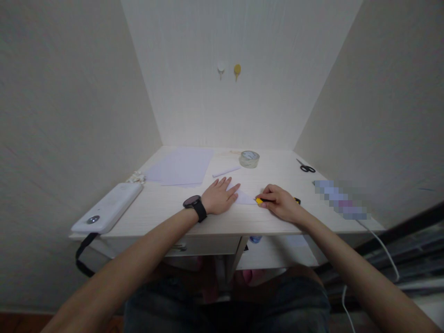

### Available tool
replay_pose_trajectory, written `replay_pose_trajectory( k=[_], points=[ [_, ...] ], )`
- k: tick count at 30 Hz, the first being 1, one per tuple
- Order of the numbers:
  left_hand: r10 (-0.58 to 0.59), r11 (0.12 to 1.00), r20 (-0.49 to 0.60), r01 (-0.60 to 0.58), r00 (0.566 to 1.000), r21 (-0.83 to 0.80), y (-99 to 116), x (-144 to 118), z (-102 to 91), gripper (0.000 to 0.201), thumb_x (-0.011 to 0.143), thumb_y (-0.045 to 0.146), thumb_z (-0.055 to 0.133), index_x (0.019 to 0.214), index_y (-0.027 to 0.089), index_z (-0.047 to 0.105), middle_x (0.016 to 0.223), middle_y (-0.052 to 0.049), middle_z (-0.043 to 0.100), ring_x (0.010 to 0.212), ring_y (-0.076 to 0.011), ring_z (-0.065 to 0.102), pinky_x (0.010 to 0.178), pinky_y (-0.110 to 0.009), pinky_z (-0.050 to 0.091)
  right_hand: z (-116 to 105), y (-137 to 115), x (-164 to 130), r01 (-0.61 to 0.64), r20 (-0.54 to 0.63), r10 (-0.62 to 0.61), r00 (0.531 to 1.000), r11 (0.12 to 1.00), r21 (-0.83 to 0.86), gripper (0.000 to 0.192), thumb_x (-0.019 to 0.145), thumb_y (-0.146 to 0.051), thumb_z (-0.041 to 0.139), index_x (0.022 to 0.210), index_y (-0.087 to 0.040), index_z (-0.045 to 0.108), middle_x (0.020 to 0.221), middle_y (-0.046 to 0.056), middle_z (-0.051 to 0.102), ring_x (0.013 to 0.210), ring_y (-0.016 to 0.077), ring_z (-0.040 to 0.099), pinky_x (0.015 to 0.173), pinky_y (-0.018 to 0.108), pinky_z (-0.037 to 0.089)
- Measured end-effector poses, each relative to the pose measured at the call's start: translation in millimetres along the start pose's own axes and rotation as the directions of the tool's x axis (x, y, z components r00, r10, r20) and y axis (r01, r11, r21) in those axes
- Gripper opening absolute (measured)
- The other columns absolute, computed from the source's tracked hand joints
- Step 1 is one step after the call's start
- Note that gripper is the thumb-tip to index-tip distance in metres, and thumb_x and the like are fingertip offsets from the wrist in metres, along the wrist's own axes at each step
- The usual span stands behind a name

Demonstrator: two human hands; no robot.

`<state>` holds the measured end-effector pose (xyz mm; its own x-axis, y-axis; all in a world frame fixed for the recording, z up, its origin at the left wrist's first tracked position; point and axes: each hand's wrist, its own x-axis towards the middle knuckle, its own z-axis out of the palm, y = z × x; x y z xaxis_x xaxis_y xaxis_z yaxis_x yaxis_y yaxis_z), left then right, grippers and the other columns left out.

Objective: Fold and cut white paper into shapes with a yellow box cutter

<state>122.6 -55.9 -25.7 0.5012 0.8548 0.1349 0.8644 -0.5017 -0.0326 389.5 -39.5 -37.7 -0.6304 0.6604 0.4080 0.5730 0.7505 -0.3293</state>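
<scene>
A small piece of pale lilac paper lies on the white desk, partly under my left hand. That hand rests flat with its fingers spread, a black watch on its wrist. To the right, my right hand is closed around a yellow and black utility knife. The knife's front end is at the paper's right edge; whether the blade touches it I cannot tell. Just beyond my left fingertips lies a narrow rolled or folded strip of paper.
Larger lilac sheets lie at the back left, near a white box-shaped device with a black strap. A roll of clear tape sits at the back. Scissors and a blurred-out object with a white cable are on the right.
</scene>
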Motion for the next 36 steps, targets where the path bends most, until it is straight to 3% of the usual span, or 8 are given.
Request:
replay_pose_trajectory(
  k=[18, 28, 32, 36],
  points=[
    [0.018, 0.999, 0.025, -0.019, 1.0, 0.033, -1, 0, 1.2, 0.056, 0.102, 0.042, 0.02, 0.153, 0.022, 0.029, 0.159, -0.016, 0.025, 0.146, -0.034, 0.024, 0.115, -0.05, 0.02, -7, 4, 6, 0.016, 0.048, -0.019, 0.999, 0.997, 0.073, 0.022, 0.086, -0.025, 0.064, 0.105, -0.025, 0.077, 0.094, 0.008, 0.066, 0.09, 0.022, 0.06, 0.084, 0.037, 0.049],
    [-0.002, 1.0, 0.023, 0.002, 1.0, -0.002, 2, -2, -2.1, 0.055, 0.102, 0.043, 0.023, 0.153, 0.022, 0.031, 0.159, -0.016, 0.024, 0.146, -0.0337, 0.024, 0.116, -0.051, 0.019, -23, 8, -7, -0.031, 0.141, 0.007, 0.99, 0.986, 0.164, 0.024, 0.085, -0.028, 0.065, 0.105, -0.025, 0.077, 0.1, 0.008, 0.067, 0.097, 0.0224, 0.061, 0.09, 0.037, 0.048],
    [-0.024, 0.998, -0.044, 0.022, 0.999, -0.051, 2, -3, -3.3, 0.055, 0.102, 0.044, 0.026, 0.15, 0.021, 0.037, 0.157, -0.016, 0.031, 0.145, -0.0311, 0.029, 0.115, -0.05, 0.023, -32, 14, -11, -0.079, 0.196, 0.038, 0.98, 0.976, 0.203, 0.024, 0.084, -0.032, 0.065, 0.104, -0.025, 0.077, 0.102, 0.008, 0.067, 0.096, 0.0218, 0.062, 0.089, 0.036, 0.049],
    [-0.117, 0.992, -0.2, 0.103, 0.973, -0.078, 1, -5, -9.7, 0.062, 0.1, 0.053, 0.026, 0.145, 0.013, 0.042, 0.148, -0.02, 0.044, 0.137, -0.0309, 0.041, 0.11, -0.046, 0.032, -44, 29, -12, -0.155, 0.228, 0.108, 0.968, 0.967, 0.203, 0.027, 0.081, -0.039, 0.066, 0.1, -0.025, 0.078, 0.1, 0.007, 0.069, 0.09, 0.0215, 0.064, 0.085, 0.035, 0.05]
  ],
)
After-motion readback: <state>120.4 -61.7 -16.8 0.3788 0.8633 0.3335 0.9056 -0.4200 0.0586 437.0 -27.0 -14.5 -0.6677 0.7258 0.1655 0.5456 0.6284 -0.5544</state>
